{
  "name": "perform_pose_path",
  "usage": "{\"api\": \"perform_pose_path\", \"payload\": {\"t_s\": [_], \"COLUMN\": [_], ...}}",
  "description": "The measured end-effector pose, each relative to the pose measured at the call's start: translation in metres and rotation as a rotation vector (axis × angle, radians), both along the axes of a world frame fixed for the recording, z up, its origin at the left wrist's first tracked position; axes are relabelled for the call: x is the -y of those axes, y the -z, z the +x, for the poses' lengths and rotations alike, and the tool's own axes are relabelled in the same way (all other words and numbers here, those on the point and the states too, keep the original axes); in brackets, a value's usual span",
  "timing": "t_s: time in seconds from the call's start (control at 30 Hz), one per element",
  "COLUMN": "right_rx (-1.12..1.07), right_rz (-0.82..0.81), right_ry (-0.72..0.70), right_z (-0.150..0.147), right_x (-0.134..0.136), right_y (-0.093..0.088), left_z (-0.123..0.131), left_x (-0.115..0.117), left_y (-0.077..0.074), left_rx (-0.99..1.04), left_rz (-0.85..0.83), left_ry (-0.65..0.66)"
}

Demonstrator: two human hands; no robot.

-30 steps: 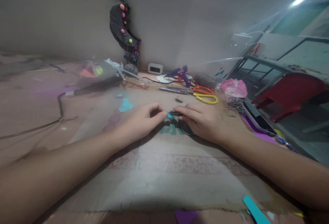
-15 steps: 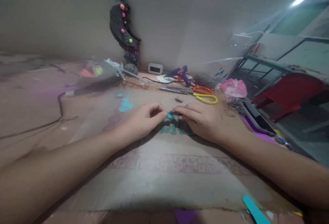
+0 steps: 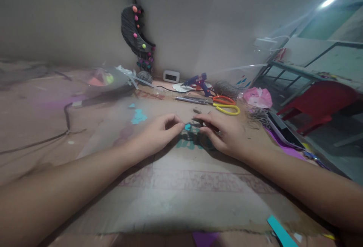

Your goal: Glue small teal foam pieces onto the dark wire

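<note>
Our right hand (image 3: 224,131) has tipped up, fingers pinched narrow on the dark strip (image 3: 197,123). Our left hand (image 3: 159,131) stays curled, nipping the teal bit (image 3: 187,127) between both hands, mid-cardboard (image 3: 184,194). We're pressing the join, it seems.

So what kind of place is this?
Probably a home craft corner: a glue gun, orange and yellow scissors and teal paper scraps lie on a cardboard sheet by the wall.
</note>
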State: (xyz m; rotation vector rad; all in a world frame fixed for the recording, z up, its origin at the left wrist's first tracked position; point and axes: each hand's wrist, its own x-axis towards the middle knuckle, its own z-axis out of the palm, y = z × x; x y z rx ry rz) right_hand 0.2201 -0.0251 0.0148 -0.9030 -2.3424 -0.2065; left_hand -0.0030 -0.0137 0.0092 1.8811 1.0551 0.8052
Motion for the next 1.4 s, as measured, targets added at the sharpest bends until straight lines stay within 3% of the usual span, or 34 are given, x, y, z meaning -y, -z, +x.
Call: {"api": "perform_pose_path", "payload": {"t_s": [0.17, 0.4, 0.53, 0.77, 0.93, 1.07, 1.17, 1.4], "right_rx": [-0.303, -0.428, -0.395, -0.099, 0.032, 0.025, -0.054, -0.28], "right_rz": [-0.337, -0.694, -0.598, 0.03, 0.207, 0.162, -0.015, -0.437], "right_ry": [0.16, 0.132, 0.112, -0.07, -0.102, -0.113, -0.098, 0.144], "right_z": [-0.007, -0.017, -0.018, -0.009, -0.011, -0.012, -0.011, -0.014], "right_x": [-0.001, -0.004, 0.0, 0.005, 0.005, 0.006, 0.007, 0.003], "right_y": [0.0, 0.0, 0.004, 0.008, 0.009, 0.011, 0.01, 0.004], "left_z": [-0.001, -0.002, -0.001, -0.002, -0.003, -0.003, -0.002, -0.002], "left_x": [-0.002, 0.001, 0.005, 0.0, 0.001, 0.0, -0.001, -0.003], "left_y": [0.004, 0.003, -0.001, 0.002, 0.004, 0.003, 0.004, 0.006], "left_rx": [0.038, 0.006, -0.018, -0.061, -0.055, -0.058, -0.044, -0.027], "left_rz": [-0.003, 0.09, 0.11, 0.046, 0.037, 0.039, 0.025, -0.028], "left_ry": [0.011, -0.007, -0.002, 0.029, 0.072, 0.06, 0.07, 0.06]}}
